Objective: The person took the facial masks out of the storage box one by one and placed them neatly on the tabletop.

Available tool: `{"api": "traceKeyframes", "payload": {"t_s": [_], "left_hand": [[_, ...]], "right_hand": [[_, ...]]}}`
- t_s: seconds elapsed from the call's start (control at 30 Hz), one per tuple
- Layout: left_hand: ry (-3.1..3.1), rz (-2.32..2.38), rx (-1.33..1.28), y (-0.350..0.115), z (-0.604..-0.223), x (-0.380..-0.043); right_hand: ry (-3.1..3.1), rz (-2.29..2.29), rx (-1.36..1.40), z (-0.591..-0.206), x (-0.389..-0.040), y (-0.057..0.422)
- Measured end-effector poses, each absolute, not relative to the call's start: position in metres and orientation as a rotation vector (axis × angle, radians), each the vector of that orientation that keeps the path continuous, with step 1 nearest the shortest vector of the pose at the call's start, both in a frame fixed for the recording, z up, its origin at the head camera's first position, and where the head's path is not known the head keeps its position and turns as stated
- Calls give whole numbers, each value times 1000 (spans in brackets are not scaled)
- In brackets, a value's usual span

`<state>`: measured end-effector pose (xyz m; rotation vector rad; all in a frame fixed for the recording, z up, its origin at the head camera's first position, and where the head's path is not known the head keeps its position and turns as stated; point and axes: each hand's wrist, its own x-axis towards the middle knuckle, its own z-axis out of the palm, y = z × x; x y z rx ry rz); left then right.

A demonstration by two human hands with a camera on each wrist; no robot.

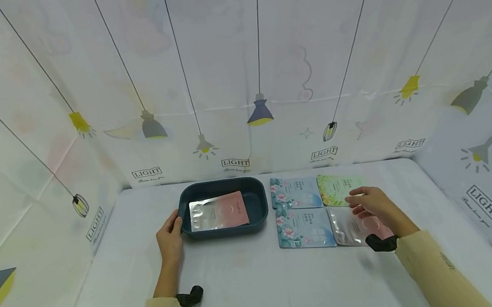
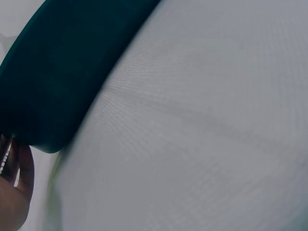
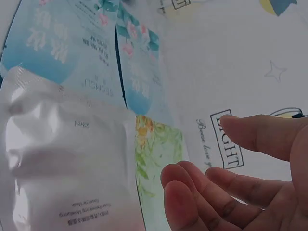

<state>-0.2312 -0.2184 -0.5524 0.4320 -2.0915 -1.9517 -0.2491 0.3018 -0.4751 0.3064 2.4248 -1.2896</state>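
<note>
My left hand point(image 1: 171, 239) grips the left end of a dark teal tray point(image 1: 226, 233); the left wrist view shows fingertips against the tray wall point(image 2: 62, 82). A silver-and-pink face mask sachet point(image 1: 218, 212) lies inside the tray. My right hand point(image 1: 374, 205) hovers palm inward, thumb apart from loosely bent fingers, with nothing between them. Below it are a green face mask sachet point(image 1: 339, 188) and another silver-and-pink sachet point(image 1: 351, 227), which the hand partly hides. In the right wrist view the fingers point(image 3: 180, 204) appear beside the green sachet point(image 3: 161, 159).
Two blue floral face mask sachets point(image 1: 295, 192) point(image 1: 304, 227) lie between the tray and the right hand's sachets. A white cloth point(image 1: 245, 288) covers the table. Behind it hangs a pale curtain point(image 1: 223, 47) printed with lamps.
</note>
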Motion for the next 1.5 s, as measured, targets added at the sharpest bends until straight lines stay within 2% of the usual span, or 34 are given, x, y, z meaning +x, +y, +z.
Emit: {"api": "traceKeyframes", "payload": {"t_s": [0.17, 0.37, 0.77, 1.5], "left_hand": [[-2114, -1944, 427, -216, -542, -226], [-2098, -1905, 421, -218, -557, -233], [-2082, -1913, 443, -216, -555, -232], [-2073, -1909, 425, -216, -555, -231]], "right_hand": [[2448, -1300, 208, -466, -261, 281], [2458, -1329, 132, -460, -275, 255], [2482, -1364, 3, -444, -299, 202], [2468, -1380, -52, -439, -318, 113]]}}
